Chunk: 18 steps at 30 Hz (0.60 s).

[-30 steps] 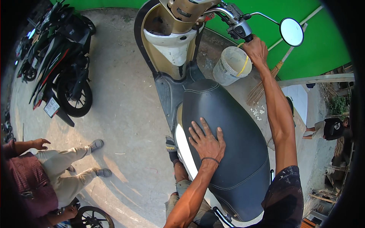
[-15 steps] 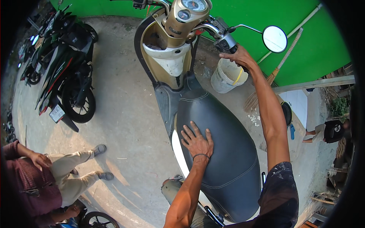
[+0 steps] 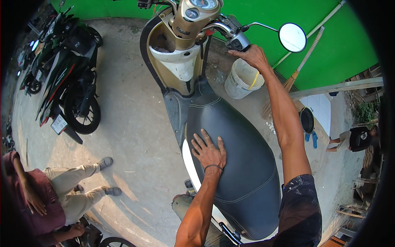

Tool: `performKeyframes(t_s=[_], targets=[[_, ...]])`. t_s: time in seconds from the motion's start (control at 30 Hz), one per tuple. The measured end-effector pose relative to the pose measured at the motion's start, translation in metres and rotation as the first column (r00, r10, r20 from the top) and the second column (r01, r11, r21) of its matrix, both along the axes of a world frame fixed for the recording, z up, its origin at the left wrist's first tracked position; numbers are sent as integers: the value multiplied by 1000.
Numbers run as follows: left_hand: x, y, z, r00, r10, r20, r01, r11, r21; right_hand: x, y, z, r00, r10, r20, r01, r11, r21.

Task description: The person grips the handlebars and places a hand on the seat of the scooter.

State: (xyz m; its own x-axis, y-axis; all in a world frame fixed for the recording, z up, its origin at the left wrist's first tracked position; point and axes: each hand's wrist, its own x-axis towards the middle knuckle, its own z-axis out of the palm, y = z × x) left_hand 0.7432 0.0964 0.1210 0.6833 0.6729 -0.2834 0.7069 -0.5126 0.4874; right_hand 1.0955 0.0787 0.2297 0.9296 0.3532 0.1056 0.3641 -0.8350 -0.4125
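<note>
A gold and white scooter (image 3: 178, 66) stands before me, its front toward the green wall. My left hand (image 3: 210, 156) lies flat on the black stitched seat (image 3: 240, 140), fingers spread, a dark band at the wrist. At the right handlebar, my right hand (image 3: 256, 57) is closed round the grip, with the thumb reaching toward the switch housing (image 3: 238, 42). The grip is mostly hidden under that hand. Above it, a round mirror (image 3: 292, 37) sticks out to the right. The gauges (image 3: 203, 4) are partly cut off by the top edge.
Right of the scooter stand a whitish bucket (image 3: 242, 80), a broom (image 3: 291, 80) and a black basin (image 3: 307, 120), with blue sandals (image 3: 314, 140) beside it. Dark motorcycles (image 3: 68, 86) are parked at left. One person (image 3: 47, 189) is at lower left, another (image 3: 358, 139) at far right.
The scooter and both my hands sit slightly further left and up in view. The hands keep their places on seat and grip. The person at lower left has lowered an arm.
</note>
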Motion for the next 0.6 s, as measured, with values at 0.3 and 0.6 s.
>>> performKeyframes(t_s=[0.3,0.6], targets=[[-3,-3,1,999,-15,-35,14,1000,-9,5,-5,-12,991,49,128,-57,996,62],[-5,-1,-1,1000,-16,-10,16,1000,10,2,-5,-11,987,49,153,-64,993,100]])
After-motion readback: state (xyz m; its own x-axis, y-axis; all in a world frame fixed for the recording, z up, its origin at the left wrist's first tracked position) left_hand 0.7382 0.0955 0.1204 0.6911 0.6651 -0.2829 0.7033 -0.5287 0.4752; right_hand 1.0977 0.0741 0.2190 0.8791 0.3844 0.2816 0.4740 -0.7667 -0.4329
